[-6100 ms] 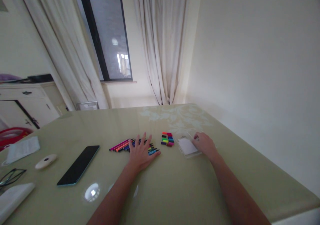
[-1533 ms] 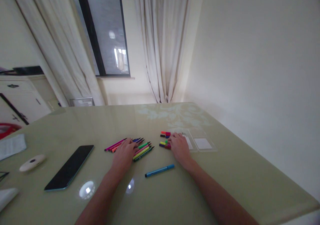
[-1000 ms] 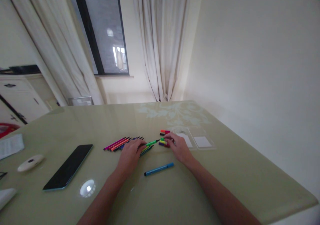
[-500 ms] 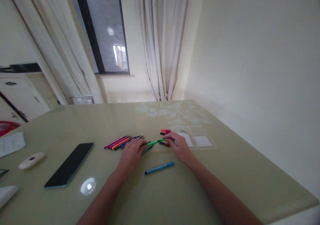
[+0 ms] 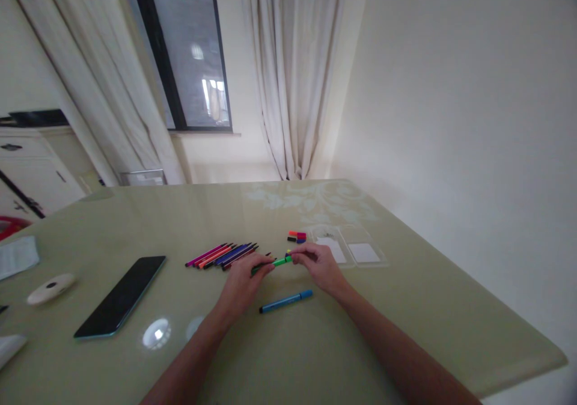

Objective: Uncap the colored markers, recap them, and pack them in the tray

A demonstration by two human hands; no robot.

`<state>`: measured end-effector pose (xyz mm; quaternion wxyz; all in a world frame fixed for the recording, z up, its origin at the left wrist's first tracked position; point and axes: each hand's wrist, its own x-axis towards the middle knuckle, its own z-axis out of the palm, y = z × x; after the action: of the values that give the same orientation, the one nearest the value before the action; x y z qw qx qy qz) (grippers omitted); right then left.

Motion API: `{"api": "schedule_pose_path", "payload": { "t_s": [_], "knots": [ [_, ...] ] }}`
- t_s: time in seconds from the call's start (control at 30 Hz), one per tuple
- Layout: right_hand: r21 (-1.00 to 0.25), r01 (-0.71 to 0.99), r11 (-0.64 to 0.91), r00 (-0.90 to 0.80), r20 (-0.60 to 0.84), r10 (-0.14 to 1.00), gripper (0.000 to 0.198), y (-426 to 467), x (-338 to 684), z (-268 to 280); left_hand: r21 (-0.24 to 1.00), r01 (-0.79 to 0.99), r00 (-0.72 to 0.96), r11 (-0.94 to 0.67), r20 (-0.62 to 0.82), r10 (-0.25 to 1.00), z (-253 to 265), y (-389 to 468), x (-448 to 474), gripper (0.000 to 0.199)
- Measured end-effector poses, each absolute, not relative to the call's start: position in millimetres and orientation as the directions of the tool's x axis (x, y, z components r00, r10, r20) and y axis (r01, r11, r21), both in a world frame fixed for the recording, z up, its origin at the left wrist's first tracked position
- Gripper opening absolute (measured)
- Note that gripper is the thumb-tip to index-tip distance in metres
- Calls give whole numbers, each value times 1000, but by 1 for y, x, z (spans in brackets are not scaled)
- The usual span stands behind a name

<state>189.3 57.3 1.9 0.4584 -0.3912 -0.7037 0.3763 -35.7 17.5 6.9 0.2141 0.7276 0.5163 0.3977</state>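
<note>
My left hand [image 5: 243, 279] is closed around the barrel of a green felt-tip marker [image 5: 279, 262]. At the marker's right end, my right hand [image 5: 321, 268] pinches its green cap [image 5: 289, 259], mostly hidden by the fingers. A small dark band shows between barrel and cap; whether they are fully joined I cannot tell. Just beyond my left hand lies a row of uncapped markers [image 5: 220, 255] in pink, orange, blue and dark colours. Loose caps [image 5: 297, 235] sit beyond my right hand, some partly covered by it. A capped blue marker [image 5: 286, 301] lies nearer to me, untouched.
A clear plastic case [image 5: 370, 255] with white inserts lies open to the right. On the left are a black-screened phone [image 5: 121, 297], a white oval object [image 5: 51, 289] and a pale sheet or cloth [image 5: 18, 258]. The wall borders the table's right side.
The green barrel and its cap have come closer together, narrowing the gap at the tip. Both hands have shifted slightly, uncovering more of the marker row. The view has turned a little.
</note>
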Motion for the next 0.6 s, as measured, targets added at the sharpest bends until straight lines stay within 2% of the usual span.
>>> {"api": "schedule_pose_path", "payload": {
  "t_s": [0.13, 0.23, 0.33, 0.4, 0.47, 0.6],
  "knots": [
    [-886, 186, 426, -277, 368, 887, 14, 56, 186, 3, 734, 575, 138, -361, 348, 927, 7, 16, -32, 18],
    [-883, 202, 424, -295, 358, 886, 16, 56, 186, 8, 730, 595, 183, -336, 284, 941, 8, 14, -28, 20],
    [-854, 284, 437, -221, 385, 896, 23, 60, 192, 14, 649, 663, 271, -373, 256, 928, 9, 8, -22, 20],
    [-779, 425, 461, -143, 445, 884, 26, 63, 200, 16, 546, 721, 347, -427, 249, 904, 10, 3, -19, 19],
    [-648, 605, 463, -136, 488, 862, 23, 66, 209, 15, 466, 752, 412, -467, 221, 884, 11, -2, -17, 18],
    [-387, 834, 394, -226, 412, 883, 16, 70, 219, 6, 428, 760, 463, -488, 171, 870, 13, -8, -14, 20]
  ]
}}
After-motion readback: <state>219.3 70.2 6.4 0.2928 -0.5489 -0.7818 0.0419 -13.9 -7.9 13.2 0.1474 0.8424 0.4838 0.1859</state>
